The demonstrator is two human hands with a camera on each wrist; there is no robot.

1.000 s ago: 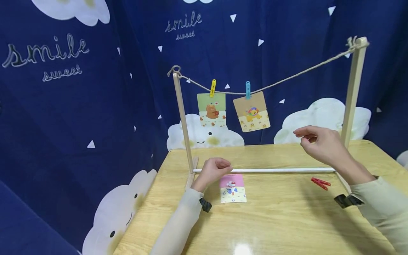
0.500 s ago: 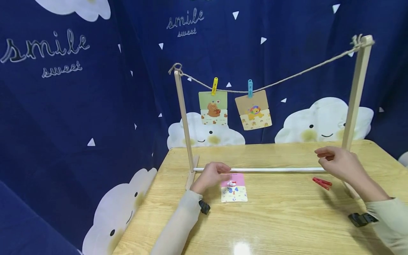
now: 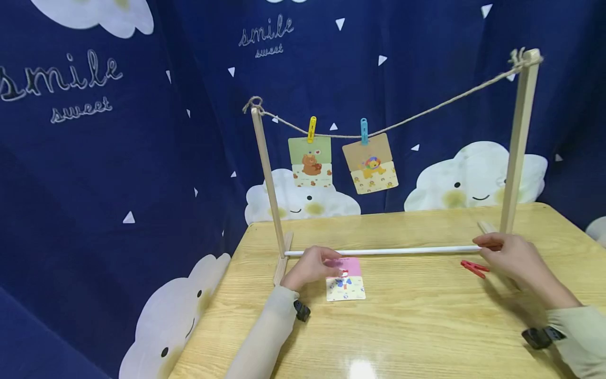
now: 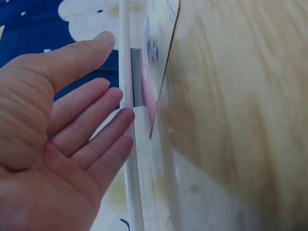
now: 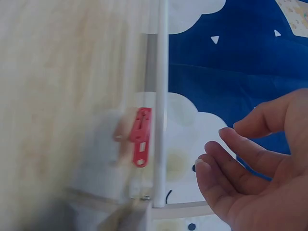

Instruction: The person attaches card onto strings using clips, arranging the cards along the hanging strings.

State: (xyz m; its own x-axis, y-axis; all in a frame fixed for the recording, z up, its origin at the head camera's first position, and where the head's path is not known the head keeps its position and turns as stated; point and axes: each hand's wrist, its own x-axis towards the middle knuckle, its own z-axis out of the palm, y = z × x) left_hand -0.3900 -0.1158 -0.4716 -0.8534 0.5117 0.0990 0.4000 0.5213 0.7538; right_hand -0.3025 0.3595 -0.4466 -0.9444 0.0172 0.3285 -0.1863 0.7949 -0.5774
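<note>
My left hand (image 3: 312, 268) hovers over the upper left part of a pink and cream card (image 3: 345, 287) lying on the table. In the left wrist view its fingers (image 4: 91, 120) are spread and nearly straight, apart from the card's edge. My right hand (image 3: 511, 258) is above the table beside a red clothespin (image 3: 475, 268), its fingers loosely bent. The right wrist view shows nothing between thumb and fingers, and the clothespin (image 5: 141, 137) lies apart from them. A yellow clothespin (image 3: 312, 130) and a blue clothespin (image 3: 364, 131) each hold a card on the string.
The string (image 3: 440, 105) runs between a left wooden post (image 3: 268, 179) and a taller-looking right post (image 3: 519, 142). A white rod (image 3: 402, 251) joins the posts low down, behind the card. A green bear card (image 3: 311, 163) and a brown lion card (image 3: 371, 164) hang above the table.
My right hand has come down from mid-air to near the red clothespin. The left hand has moved slightly lower over the pink card. The view has shifted a little.
</note>
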